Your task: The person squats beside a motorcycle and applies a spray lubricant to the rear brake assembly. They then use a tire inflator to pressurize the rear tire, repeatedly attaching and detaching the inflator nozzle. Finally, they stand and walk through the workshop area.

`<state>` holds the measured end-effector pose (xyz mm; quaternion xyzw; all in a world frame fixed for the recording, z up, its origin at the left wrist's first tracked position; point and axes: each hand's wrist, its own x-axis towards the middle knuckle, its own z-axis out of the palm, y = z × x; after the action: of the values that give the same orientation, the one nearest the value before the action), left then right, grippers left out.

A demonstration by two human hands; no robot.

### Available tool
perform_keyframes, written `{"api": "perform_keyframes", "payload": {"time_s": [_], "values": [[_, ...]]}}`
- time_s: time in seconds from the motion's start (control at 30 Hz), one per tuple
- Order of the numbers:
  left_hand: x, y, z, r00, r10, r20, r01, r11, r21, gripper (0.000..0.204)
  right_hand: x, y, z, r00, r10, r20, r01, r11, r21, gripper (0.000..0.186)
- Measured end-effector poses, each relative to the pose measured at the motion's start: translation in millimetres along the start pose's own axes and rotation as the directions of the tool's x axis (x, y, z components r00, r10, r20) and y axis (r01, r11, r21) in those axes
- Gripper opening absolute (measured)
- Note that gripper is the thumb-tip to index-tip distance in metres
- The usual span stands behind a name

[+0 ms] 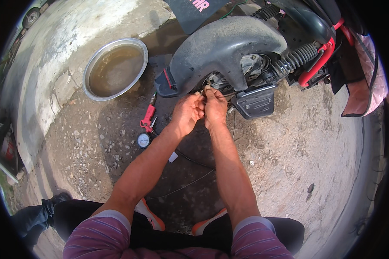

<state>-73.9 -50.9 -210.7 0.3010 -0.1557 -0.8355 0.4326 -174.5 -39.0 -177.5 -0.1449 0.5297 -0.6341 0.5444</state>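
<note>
head: left fisheye of a side-by-side, head-worn pair | looks steeply down and forward over the striped sleeves (pixel 97 237) | forearms (pixel 145 166) near, dark wheel mudguard (pixel 220 43) farther off, upper centre | wide field, ground (pixel 307 142) curving toward black rounded rim

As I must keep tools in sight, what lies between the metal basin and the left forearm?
In the head view, a red air tool with a round gauge lies on the ground between the metal basin and the left forearm.
</note>
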Motion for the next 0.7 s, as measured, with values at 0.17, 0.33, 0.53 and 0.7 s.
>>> {"api": "perform_keyframes", "payload": {"time_s": [0.17,0.33,0.53,0.7], "values": [[2,0,-1,1.0,0.009,-0.028,-0.009,1.0,-0.02,0.014,0,-2,0,1.0,-0.006,0.012,0.007,0.997,-0.076,0.024],[-3,-10,11,0.974,0.206,-0.095,-0.199,0.977,0.08,0.014,10,7,-4,0.999,-0.031,0.03,0.033,0.997,-0.064,0.025],[-3,-12,11,0.918,0.393,-0.059,-0.339,0.851,0.402,0.017,12,9,-4,0.997,-0.079,0.02,0.081,0.993,-0.085,0.025],[-5,-6,10,0.977,0.205,-0.065,-0.193,0.969,0.155,0.017,9,5,-5,0.998,-0.04,0.051,0.043,0.997,-0.059,0.026]]}}
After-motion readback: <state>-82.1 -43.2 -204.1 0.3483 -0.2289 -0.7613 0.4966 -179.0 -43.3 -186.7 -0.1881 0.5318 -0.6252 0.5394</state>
